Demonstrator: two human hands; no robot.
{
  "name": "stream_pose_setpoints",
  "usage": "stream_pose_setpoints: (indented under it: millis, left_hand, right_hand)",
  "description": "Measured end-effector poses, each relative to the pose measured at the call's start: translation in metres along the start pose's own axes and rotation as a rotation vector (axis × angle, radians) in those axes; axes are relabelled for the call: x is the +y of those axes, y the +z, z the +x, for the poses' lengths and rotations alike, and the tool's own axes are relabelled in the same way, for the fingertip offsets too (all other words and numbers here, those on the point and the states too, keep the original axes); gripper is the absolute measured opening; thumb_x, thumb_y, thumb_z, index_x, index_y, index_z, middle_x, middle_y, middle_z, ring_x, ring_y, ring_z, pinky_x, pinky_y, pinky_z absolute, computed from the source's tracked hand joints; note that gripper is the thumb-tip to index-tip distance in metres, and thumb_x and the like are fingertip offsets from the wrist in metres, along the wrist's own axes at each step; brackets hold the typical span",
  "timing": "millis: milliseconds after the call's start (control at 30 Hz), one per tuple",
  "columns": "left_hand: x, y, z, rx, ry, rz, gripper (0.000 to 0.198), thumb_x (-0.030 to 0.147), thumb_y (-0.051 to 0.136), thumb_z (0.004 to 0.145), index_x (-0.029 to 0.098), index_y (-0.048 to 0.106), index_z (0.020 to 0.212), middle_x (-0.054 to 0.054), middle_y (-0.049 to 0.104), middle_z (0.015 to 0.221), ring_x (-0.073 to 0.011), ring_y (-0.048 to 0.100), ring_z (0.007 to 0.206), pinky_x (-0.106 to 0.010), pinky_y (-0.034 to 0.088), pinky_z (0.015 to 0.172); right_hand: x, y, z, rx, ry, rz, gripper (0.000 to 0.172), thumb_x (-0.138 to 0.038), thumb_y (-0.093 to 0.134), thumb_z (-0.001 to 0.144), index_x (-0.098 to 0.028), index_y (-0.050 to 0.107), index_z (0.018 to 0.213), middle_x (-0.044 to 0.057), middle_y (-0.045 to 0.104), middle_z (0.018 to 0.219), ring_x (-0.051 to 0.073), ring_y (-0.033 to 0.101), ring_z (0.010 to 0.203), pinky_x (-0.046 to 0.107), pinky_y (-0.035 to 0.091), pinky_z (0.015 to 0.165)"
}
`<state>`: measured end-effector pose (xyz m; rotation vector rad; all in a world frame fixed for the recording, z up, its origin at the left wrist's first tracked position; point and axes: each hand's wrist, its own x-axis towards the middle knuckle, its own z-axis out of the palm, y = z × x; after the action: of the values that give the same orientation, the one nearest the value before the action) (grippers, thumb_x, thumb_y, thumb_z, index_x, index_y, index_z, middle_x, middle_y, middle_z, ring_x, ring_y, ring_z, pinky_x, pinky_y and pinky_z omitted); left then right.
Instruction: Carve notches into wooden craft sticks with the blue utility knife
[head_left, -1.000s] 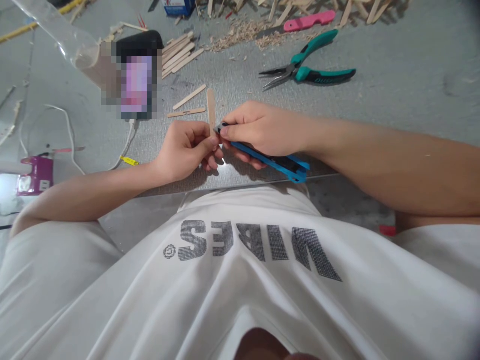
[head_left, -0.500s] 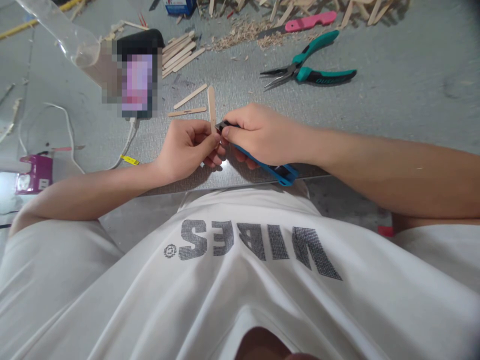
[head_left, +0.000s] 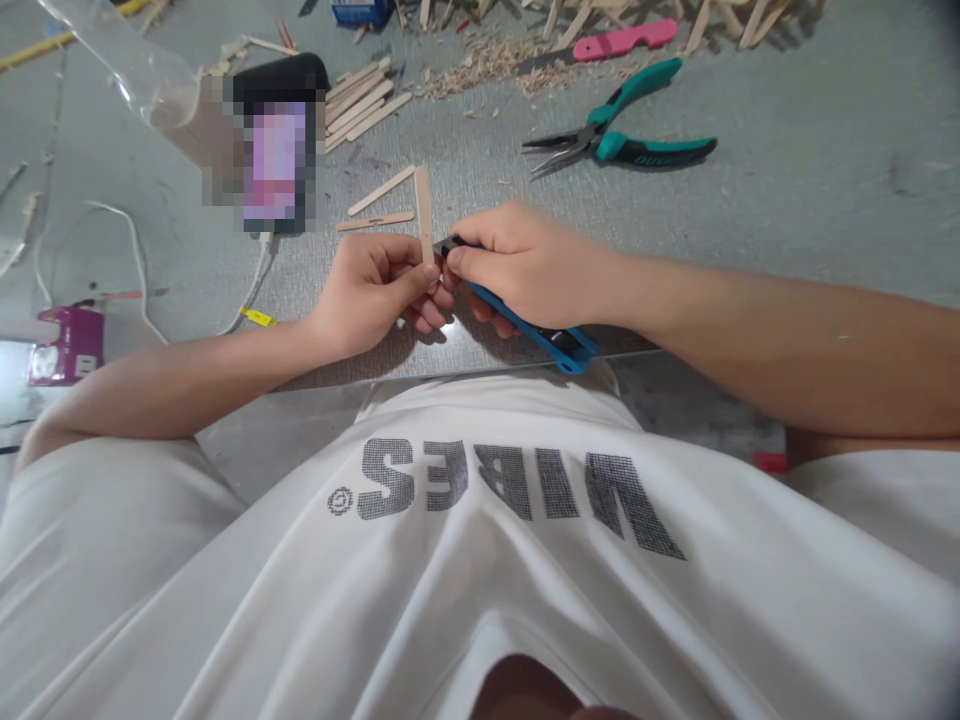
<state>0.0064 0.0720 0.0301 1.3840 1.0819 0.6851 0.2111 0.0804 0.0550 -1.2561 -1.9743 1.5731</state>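
Left hand (head_left: 379, 295), thumb and fingers pinching the near end of a wooden stick (head_left: 423, 210) over the table (head_left: 787, 180); right hand (head_left: 517, 262), fingers wrapped around a blue cutter (head_left: 555, 348), its dark tip just beside the stick; green-handled pliers (head_left: 595, 137) lie beyond, jaws parted

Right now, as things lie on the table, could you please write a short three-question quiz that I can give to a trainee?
1. What does the left hand hold?
2. True or false: the right hand grips a blue knife.
3. Fill the gap: the pliers on the table lie with their jaws ____.

Key:
1. A wooden stick.
2. True.
3. Open.
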Motion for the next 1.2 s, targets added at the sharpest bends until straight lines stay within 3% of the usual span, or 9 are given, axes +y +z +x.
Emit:
stream_pose_setpoints:
  millis: [567,800,1067,1200]
  left_hand:
    - [0.000,-0.001,0.002,-0.030,-0.008,-0.053,0.033,0.004,0.059,0.109,0.015,0.067,0.079,0.000,0.077,0.073,-0.0104,0.075,0.055,-0.018,0.062,0.051]
    - [-0.007,-0.001,-0.001,-0.023,0.076,-0.037,0.028,0.010,0.065,0.108,0.015,0.069,0.081,0.000,0.077,0.075,-0.0097,0.075,0.057,-0.017,0.062,0.052]
    - [-0.010,0.002,-0.005,0.017,0.149,0.066,0.023,0.015,0.071,0.107,0.017,0.072,0.084,-0.001,0.078,0.080,-0.0084,0.076,0.061,-0.016,0.064,0.057]
    - [-0.013,0.003,-0.009,0.064,0.219,0.255,0.026,0.019,0.066,0.109,0.020,0.072,0.084,-0.001,0.078,0.078,-0.0098,0.077,0.063,-0.018,0.064,0.059]
  right_hand:
    - [0.003,-0.001,-0.001,0.003,-0.022,-0.010,0.031,-0.018,0.055,0.111,-0.018,0.057,0.080,-0.002,0.059,0.058,0.007,0.050,0.041,0.022,0.032,0.041]
    - [-0.001,0.000,-0.003,0.005,0.041,-0.045,0.027,-0.017,0.053,0.110,-0.018,0.057,0.084,-0.001,0.059,0.060,0.009,0.050,0.044,0.024,0.035,0.044]
    - [-0.003,0.004,-0.005,0.033,0.094,-0.058,0.027,-0.018,0.052,0.110,-0.019,0.055,0.084,-0.001,0.059,0.059,0.010,0.051,0.044,0.025,0.035,0.043]
    - [-0.002,0.005,-0.006,0.026,0.081,-0.057,0.031,-0.021,0.056,0.111,-0.020,0.052,0.080,0.000,0.058,0.057,0.010,0.051,0.042,0.027,0.035,0.041]
